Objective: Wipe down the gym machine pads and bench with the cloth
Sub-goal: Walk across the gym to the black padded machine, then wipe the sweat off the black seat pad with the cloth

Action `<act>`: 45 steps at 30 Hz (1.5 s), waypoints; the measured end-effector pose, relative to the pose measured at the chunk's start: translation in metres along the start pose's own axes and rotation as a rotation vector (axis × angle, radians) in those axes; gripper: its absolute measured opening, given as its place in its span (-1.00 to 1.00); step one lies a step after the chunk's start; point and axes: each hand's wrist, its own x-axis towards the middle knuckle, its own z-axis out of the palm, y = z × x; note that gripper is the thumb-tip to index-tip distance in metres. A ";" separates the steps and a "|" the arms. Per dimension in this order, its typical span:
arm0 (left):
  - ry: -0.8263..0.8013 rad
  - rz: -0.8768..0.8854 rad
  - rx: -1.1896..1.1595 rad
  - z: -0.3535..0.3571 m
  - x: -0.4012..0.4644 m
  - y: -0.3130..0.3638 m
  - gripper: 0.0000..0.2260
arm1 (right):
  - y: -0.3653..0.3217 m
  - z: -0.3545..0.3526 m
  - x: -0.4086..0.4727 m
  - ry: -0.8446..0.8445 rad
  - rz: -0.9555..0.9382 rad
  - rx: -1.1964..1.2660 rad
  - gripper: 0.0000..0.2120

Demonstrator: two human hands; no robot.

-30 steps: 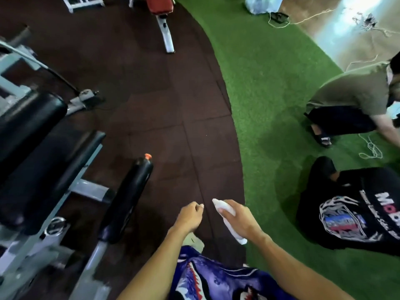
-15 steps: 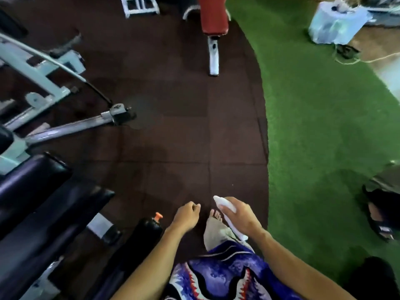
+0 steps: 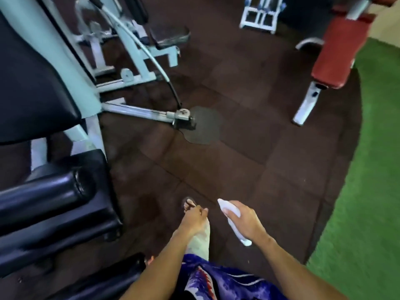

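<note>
Smooth white rolled cloth [image 3: 234, 221] in right hand [image 3: 249, 221], beside glossy black cylindrical pad [image 3: 43, 195].

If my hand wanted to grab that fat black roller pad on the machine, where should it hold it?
Grip the black roller pad around its round middle, coming from above. It lies sideways like a log, its top is bare, and the seat cushion sits close under it, so probably only the top and front are free to wrap fingers over.

Floor [image 3: 249, 161]: dark brown rubber tiles, with seams showing
Turf [image 3: 372, 191]: green, along the right, curved edge against the tiles
Patch [image 3: 203, 125]: grey, on the tiles
Rack [image 3: 260, 14]: white, blurred, far top
Shorts [image 3: 220, 282]: blue-purple print, bottom edge
</note>
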 end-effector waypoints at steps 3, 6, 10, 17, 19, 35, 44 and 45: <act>0.018 -0.036 -0.095 -0.039 0.047 0.015 -0.63 | -0.031 -0.019 0.069 -0.039 -0.052 -0.048 -0.75; 0.053 -0.097 -0.144 -0.086 0.087 0.023 -0.63 | -0.070 -0.034 0.134 -0.089 -0.098 -0.102 -0.72; 0.151 -0.126 -0.250 -0.150 0.128 0.031 -0.66 | -0.132 -0.041 0.218 -0.155 -0.188 -0.179 -0.70; 0.366 -0.316 -0.531 -0.242 0.170 -0.002 -0.68 | -0.260 0.003 0.337 -0.419 -0.402 -0.360 -0.62; 0.448 -0.387 -0.624 -0.261 0.176 -0.022 -0.68 | -0.298 0.027 0.362 -0.508 -0.476 -0.411 -0.68; 0.965 -0.932 -1.191 -0.359 0.211 -0.117 -0.79 | -0.506 0.228 0.484 -1.157 -0.830 -0.849 -0.71; 1.097 -1.344 -0.638 -0.337 0.197 -0.173 -0.59 | -0.498 0.334 0.482 -1.253 -0.854 -0.794 -0.71; 1.094 -1.354 -0.611 -0.332 0.197 -0.183 -0.60 | -0.493 0.348 0.481 -1.244 -0.855 -0.779 -0.72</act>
